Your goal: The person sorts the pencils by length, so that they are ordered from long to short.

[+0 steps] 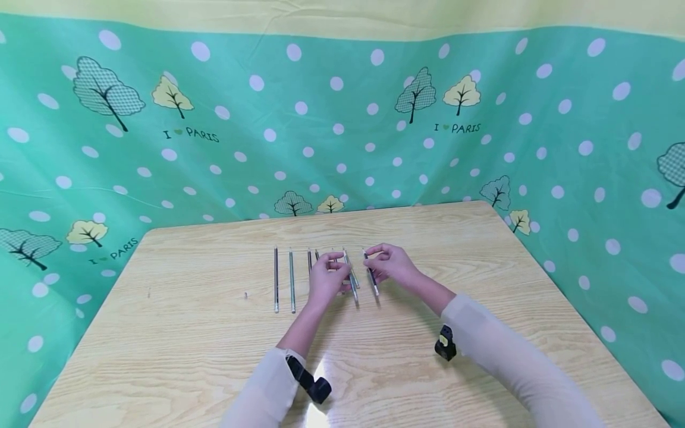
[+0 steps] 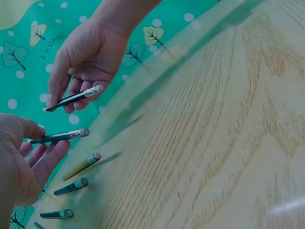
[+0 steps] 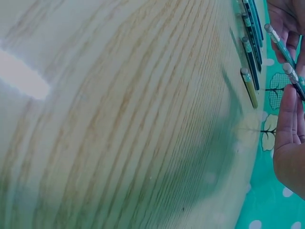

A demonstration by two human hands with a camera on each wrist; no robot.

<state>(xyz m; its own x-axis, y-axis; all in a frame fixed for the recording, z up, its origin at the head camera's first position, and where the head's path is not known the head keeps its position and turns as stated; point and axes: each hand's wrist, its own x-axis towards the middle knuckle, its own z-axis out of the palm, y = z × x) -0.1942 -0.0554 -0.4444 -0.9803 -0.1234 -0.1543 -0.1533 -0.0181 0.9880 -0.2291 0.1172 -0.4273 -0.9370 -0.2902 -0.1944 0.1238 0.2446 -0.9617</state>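
Observation:
Pencils with eraser ends lie side by side on the wooden table, among them a dark one (image 1: pixel 276 279) and a teal one (image 1: pixel 292 282) at the left of the row. My left hand (image 1: pixel 326 280) is above the row and pinches a teal pencil (image 2: pixel 62 137) between thumb and fingers, eraser end toward me. To its right, my right hand (image 1: pixel 393 265) pinches a black pencil (image 2: pixel 76 98), held raised in the left wrist view. Below the held pencils lies a yellowish pencil (image 2: pixel 81 167). My left hand partly covers several pencils in the head view.
The wooden table (image 1: pixel 203 356) reaches back to a green dotted cloth (image 1: pixel 342 119), which also hangs along both sides. A tiny bit (image 1: pixel 245 295) lies left of the pencil row. Each wrist bears a small black camera (image 1: pixel 310 380).

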